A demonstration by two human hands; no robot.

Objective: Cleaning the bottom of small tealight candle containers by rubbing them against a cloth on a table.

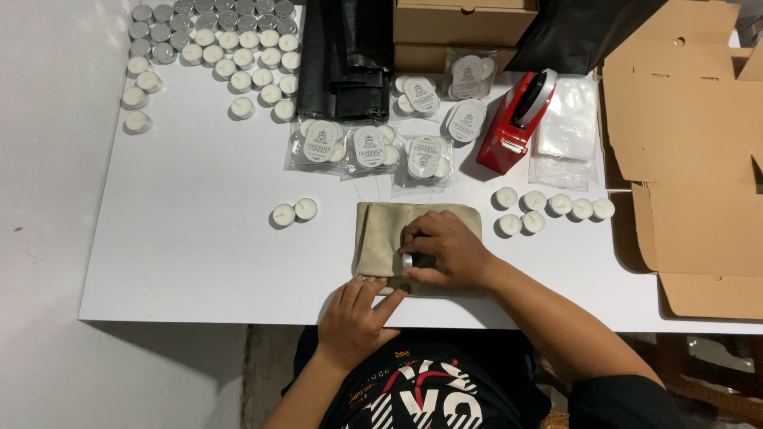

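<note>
Right hand: the right hand (pixel 445 250) lies on the beige cloth pouch (pixel 417 248), fingers curled narrow around a tealight candle (pixel 408 261) at the pouch's near edge, pinching its metal cup.
Left hand: the left hand (pixel 359 311) rests at the near edge of the white table (pixel 199 238), fingers fairly flat, fingertips pressing the pouch's lower left corner; it holds nothing.
Pouch: flat, near the table's front edge, below three clear packets of tealights (pixel 369 148).
Loose candles: two tealights (pixel 294 212) just left of the pouch; seven more (pixel 552 210) to its right, near a red tape dispenser (pixel 515 121).
Further off: a large cluster of tealights (pixel 218 52) at the far left corner, brown cartons (pixel 465 32) at the back, flattened cardboard (pixel 691 151) on the right.
Doing it well: judged from the grip, the left fingertips should keep the cloth pinned so it doesn't slide, and the candle should stay level, wick up.
</note>
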